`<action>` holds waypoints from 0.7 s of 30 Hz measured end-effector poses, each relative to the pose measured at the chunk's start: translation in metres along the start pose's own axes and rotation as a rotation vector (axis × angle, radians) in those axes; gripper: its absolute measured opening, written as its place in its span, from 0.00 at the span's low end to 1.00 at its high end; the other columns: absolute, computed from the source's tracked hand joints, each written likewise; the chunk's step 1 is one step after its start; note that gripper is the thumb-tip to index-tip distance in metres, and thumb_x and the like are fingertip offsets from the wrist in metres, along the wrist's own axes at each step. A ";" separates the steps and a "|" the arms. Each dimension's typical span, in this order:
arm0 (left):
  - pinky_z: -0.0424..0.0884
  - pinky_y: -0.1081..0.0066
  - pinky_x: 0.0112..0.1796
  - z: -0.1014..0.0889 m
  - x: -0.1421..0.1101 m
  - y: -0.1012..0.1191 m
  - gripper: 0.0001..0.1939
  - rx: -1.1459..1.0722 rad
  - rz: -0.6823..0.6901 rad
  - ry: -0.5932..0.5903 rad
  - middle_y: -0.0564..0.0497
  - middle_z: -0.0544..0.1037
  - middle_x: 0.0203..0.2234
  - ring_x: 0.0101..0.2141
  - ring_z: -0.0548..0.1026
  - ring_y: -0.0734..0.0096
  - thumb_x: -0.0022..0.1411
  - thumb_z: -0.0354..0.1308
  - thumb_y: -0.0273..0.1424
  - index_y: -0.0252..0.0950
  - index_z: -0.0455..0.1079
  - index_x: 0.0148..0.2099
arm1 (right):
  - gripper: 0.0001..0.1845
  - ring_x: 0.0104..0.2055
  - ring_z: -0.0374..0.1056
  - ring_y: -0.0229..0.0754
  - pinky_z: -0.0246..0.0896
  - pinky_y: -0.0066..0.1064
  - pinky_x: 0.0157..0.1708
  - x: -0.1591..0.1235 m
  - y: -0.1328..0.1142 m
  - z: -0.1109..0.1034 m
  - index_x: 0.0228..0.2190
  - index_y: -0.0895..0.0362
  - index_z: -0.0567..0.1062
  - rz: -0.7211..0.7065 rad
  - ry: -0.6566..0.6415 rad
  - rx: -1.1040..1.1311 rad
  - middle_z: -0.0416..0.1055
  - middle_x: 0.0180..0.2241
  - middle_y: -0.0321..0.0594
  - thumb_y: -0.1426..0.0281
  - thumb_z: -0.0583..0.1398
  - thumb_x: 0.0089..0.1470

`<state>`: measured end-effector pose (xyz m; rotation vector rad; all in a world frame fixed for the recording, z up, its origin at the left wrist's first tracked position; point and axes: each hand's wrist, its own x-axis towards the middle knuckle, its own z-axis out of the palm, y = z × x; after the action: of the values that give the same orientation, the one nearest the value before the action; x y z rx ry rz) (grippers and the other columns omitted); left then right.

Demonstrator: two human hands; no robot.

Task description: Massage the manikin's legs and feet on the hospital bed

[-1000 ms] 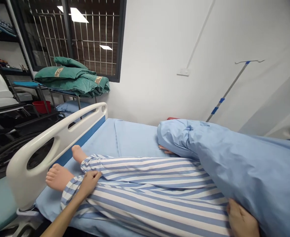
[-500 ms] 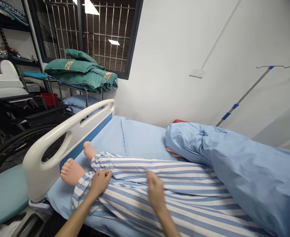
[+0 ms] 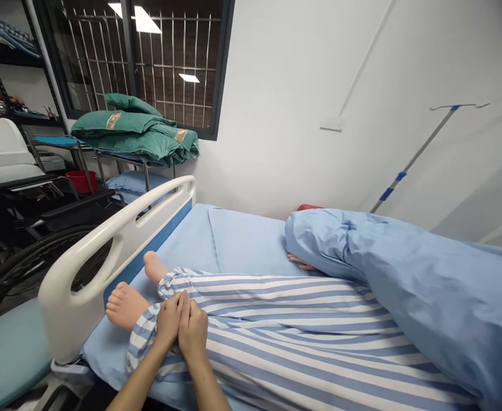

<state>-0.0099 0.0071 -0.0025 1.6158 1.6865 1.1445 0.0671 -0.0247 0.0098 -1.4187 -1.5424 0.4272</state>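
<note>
My left hand (image 3: 169, 319) is closed over the lower leg of blue-and-white striped trousers (image 3: 276, 308), just above the ankle. Right beside it, touching, my right hand (image 3: 193, 328) grips the same trouser leg, its fingers curled over the far side. My fingertips are partly hidden by the cloth and the leg. The trousers are on what looks like a manikin, whose near bare foot (image 3: 126, 305) and far bare foot (image 3: 154, 267) point toward the bed's end. A light blue quilt (image 3: 388, 257) covers the upper body, and a manikin hand (image 3: 301, 262) shows under its edge.
The white bed end board (image 3: 75, 257) rises past the feet, with a wheelchair (image 3: 28, 234) behind it. Green folded bedding (image 3: 135, 134) is piled on a rack by the barred window. An IV pole (image 3: 413, 160) leans at the wall side.
My right hand has moved left from above the knee area down to the lower leg, and now grips it beside my left hand. The left hand has stayed on the leg.
</note>
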 end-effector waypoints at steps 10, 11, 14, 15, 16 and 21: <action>0.55 0.74 0.19 -0.005 0.002 0.046 0.21 -0.419 -0.133 -0.006 0.59 0.55 0.10 0.16 0.54 0.78 0.53 0.47 0.46 0.39 0.50 0.17 | 0.24 0.23 0.64 0.41 0.51 0.29 0.24 0.003 0.003 0.002 0.22 0.55 0.67 0.074 0.084 0.223 0.70 0.20 0.40 0.60 0.41 0.60; 0.57 0.74 0.20 -0.001 -0.003 0.043 0.21 -0.398 -0.111 0.043 0.58 0.57 0.11 0.17 0.56 0.78 0.53 0.47 0.46 0.38 0.51 0.17 | 0.24 0.23 0.64 0.41 0.51 0.29 0.23 0.004 0.004 0.002 0.21 0.55 0.67 0.110 0.102 0.256 0.69 0.20 0.39 0.60 0.42 0.60; 0.62 0.73 0.24 0.013 -0.014 0.029 0.18 -0.208 -0.005 0.098 0.54 0.66 0.15 0.20 0.63 0.74 0.51 0.49 0.44 0.38 0.58 0.18 | 0.23 0.22 0.61 0.40 0.53 0.29 0.23 0.008 0.007 0.003 0.20 0.55 0.64 0.219 0.168 0.342 0.67 0.19 0.39 0.58 0.43 0.59; 0.62 0.72 0.25 0.016 -0.017 0.025 0.17 -0.145 0.016 0.094 0.53 0.68 0.15 0.21 0.64 0.73 0.51 0.49 0.44 0.38 0.59 0.19 | 0.23 0.21 0.61 0.40 0.53 0.29 0.23 0.009 0.008 0.004 0.20 0.55 0.63 0.238 0.180 0.351 0.67 0.19 0.39 0.57 0.43 0.58; 0.63 0.72 0.26 0.018 -0.018 0.021 0.17 -0.098 0.030 0.093 0.52 0.69 0.16 0.21 0.65 0.72 0.52 0.48 0.43 0.38 0.60 0.19 | 0.22 0.21 0.61 0.40 0.54 0.29 0.23 0.010 0.009 0.005 0.20 0.55 0.63 0.245 0.181 0.351 0.67 0.19 0.39 0.57 0.43 0.58; 0.63 0.71 0.27 0.017 -0.016 0.016 0.16 0.009 0.067 0.113 0.50 0.72 0.19 0.22 0.66 0.71 0.56 0.44 0.40 0.38 0.63 0.22 | 0.23 0.22 0.63 0.40 0.53 0.29 0.23 0.012 0.007 0.001 0.20 0.55 0.64 0.232 0.145 0.271 0.69 0.20 0.40 0.60 0.42 0.59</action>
<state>0.0156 -0.0065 -0.0003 1.6517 1.7210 1.2848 0.0717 -0.0116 0.0082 -1.3861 -1.1602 0.6332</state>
